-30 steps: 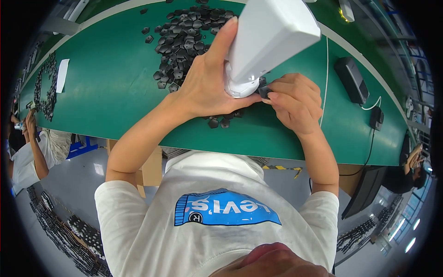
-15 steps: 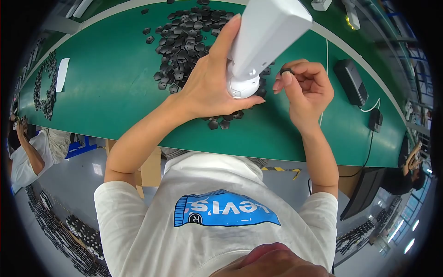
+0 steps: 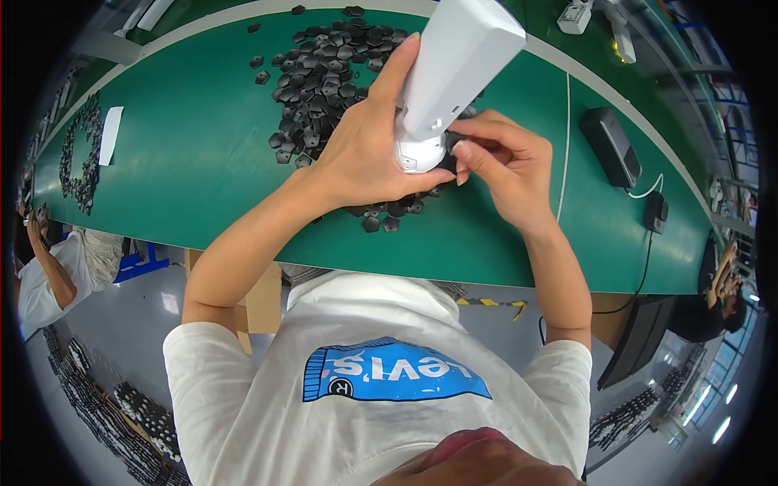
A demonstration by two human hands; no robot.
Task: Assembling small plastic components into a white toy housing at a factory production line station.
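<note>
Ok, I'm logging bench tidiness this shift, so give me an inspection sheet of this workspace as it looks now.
Surface: long green bench top, curved by the lens.
Job's things: white plastic handheld device; small black part at its lower end.
Clutter: heap of small black flat parts; white paper slip; more black parts far left.
Grips: left hand wraps the device; right hand pinches the black part against it.
Cables: white cable; black cable from a black box.
Surroundings: other people at both edges; grey floor.

Bright even overhead light, soft shadows, sharp centre; strong fisheye bending, dark vignette at rim.
</note>
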